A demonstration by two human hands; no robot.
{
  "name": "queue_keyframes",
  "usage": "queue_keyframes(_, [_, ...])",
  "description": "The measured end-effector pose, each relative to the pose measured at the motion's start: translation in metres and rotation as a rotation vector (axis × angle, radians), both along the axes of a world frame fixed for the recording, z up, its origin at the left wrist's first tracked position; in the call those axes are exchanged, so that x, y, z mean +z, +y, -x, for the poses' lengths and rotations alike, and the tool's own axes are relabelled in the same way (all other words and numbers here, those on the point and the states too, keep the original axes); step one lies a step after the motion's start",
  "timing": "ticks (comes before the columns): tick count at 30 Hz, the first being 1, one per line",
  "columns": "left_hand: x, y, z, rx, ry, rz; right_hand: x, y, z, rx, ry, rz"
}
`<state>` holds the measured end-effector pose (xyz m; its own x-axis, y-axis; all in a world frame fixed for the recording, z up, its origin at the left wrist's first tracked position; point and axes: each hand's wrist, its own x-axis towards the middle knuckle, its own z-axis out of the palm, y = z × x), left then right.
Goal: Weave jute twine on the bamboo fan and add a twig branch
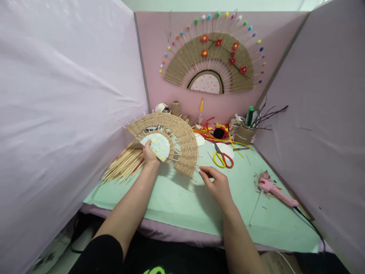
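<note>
A half-round fan (pixel 186 142) woven from tan twine over thin wooden sticks is held tilted above the table. My left hand (pixel 150 154) grips it at the pale blue, yellow-patterned half-disc (pixel 160 146) at its centre, thumb on top. Bare stick ends poke out past the woven band's outer edge. Just off the fan's lower right edge, my right hand (pixel 216 182) has thumb and forefinger pinched together near the stick ends. Whatever lies between those fingertips is too fine to make out.
Scissors (pixel 222 158) with yellow and red handles lie mid-table. A pink glue gun (pixel 278 192) rests at the right, its cord trailing forward. Loose wooden sticks (pixel 122 167) are piled at the left. Behind stand a can (pixel 245 133) with twigs and a finished fan (pixel 211 53) on the back panel.
</note>
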<state>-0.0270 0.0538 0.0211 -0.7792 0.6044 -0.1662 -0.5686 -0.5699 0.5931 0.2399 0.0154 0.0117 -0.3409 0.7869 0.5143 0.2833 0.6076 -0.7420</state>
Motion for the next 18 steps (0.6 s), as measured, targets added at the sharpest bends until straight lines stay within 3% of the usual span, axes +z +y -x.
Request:
queue_keyframes(3, [0.008,0.001,-0.006,0.053,-0.013,-0.002,0.002,-0.004,0.000,-0.038,0.065,-0.097])
queue_keyframes(7, [0.020,0.006,-0.014,0.018,-0.003,-0.040,0.004,-0.007,0.000,-0.157,0.119,-0.258])
queue_keyframes(11, [0.025,0.010,-0.021,0.033,-0.020,-0.046,0.005,-0.007,-0.001,-0.209,0.152,-0.320])
queue_keyframes(14, [0.025,0.010,-0.027,0.002,-0.071,-0.029,0.003,-0.006,-0.002,-0.177,0.197,-0.264])
queue_keyframes(18, [0.021,0.008,-0.032,-0.018,-0.124,-0.010,-0.002,-0.004,-0.001,-0.122,0.322,0.030])
